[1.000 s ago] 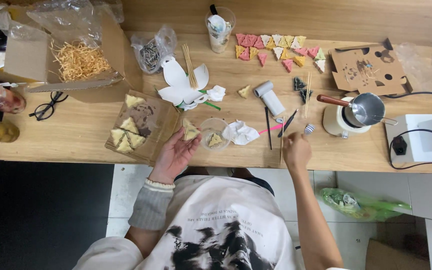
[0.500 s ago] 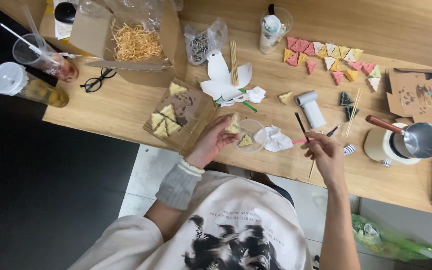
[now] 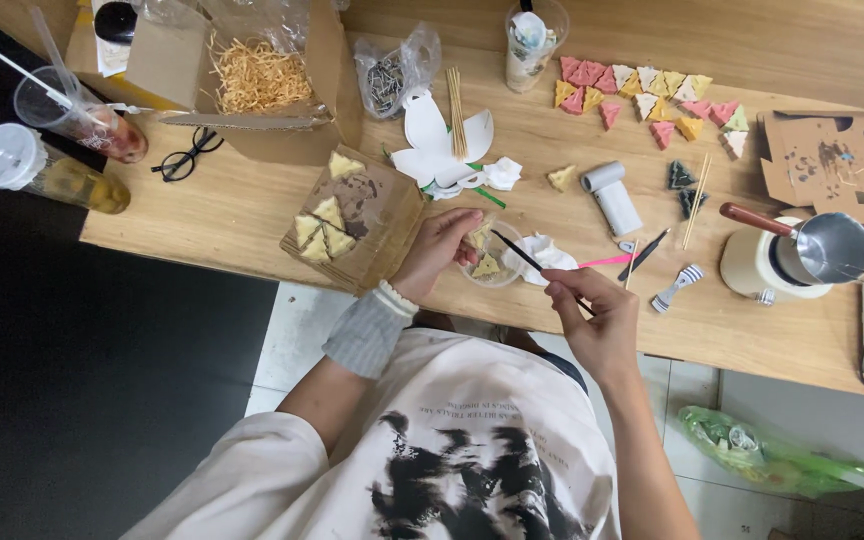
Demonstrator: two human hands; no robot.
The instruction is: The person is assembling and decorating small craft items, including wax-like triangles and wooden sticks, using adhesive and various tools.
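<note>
While the view looks straight down on a wooden table (image 3: 252, 205), these lines hold:

Left hand (image 3: 439, 248): curled around a small yellowish triangle (image 3: 479, 236), pinched at the fingertips over a small clear cup (image 3: 497, 262); how firmly it grips is hard to judge, since the fingers cover most of the piece

Right hand (image 3: 597, 318): closed on a thin dark stick (image 3: 522, 254), held like a pen; the tip points into the cup, near the triangle; whether it touches is too small to tell

Cup: at the table's near edge, between the two hands; a second yellow triangle lies inside it; its rim is partly hidden by the left fingers

Cardboard tray (image 3: 357, 215): just left of the left hand; it carries several pale yellow triangles, and its near corner overhangs the table edge

White tissue (image 3: 550, 254): crumpled just beside the cup, partly behind the stick

Coloured triangles (image 3: 642, 95): a scatter of pink, yellow and white pieces at the far side, well apart from the hands

Metal pot (image 3: 832, 248): to the right, with a wooden handle; what it sits on is mostly covered

Cut off: a box of straw-like shreds (image 3: 252, 75) at the top edge; a grey block at the right edge
</note>
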